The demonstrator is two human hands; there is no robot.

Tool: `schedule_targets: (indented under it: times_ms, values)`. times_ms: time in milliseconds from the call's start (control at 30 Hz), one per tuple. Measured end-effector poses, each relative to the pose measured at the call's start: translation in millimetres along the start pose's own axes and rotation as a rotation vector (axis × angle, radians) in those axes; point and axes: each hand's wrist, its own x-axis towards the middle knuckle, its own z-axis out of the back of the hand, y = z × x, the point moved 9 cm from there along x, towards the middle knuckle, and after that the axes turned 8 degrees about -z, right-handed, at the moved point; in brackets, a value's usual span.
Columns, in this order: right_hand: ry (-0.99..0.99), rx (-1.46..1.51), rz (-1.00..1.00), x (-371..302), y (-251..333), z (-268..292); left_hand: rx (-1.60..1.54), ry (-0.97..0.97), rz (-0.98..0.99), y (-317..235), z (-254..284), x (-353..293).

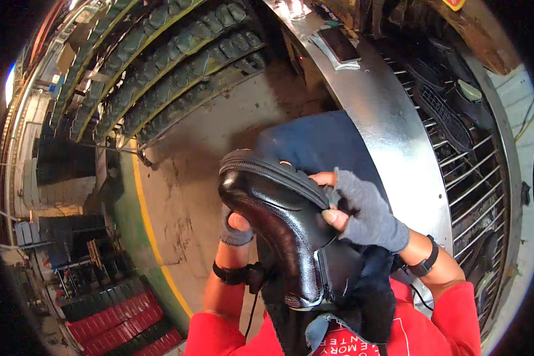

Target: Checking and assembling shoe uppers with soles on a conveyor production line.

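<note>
A glossy black leather boot point(273, 202) lies tilted over my lap, its thick ridged sole point(279, 178) turned up and away from me. My left hand point(238, 228), in a grey fingerless glove, grips the boot from its left side; the thumb shows and most of the fingers are behind the boot. At the right end of the sole, my right hand point(362, 207), gloved the same way, pinches what looks like a small dark grey scrap point(333, 196) against the sole's edge. The boot's shaft, with a zip point(323, 270), points toward me over a dark apron point(362, 308).
To my right runs a shiny metal bench edge point(391, 130) beside a rack of metal bars point(469, 184) carrying dark soles point(445, 115). A dark block on a cloth point(338, 46) lies on the bench. Shelves of shoes point(178, 53) stand far left; red and black stacks point(118, 317) sit near left.
</note>
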Motion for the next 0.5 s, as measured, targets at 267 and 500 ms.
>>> schedule_targets:
  times_ms: [267, 500]
  values:
    - [0.043, -0.071, 0.305, -33.1, -1.0, 35.0, 0.029, -0.032, 0.21, 15.2, -42.3, 21.4]
    - [-0.321, -0.132, 0.267, 13.5, 114.5, 96.2, 0.799, 0.285, 0.063, -10.5, -120.2, 77.2]
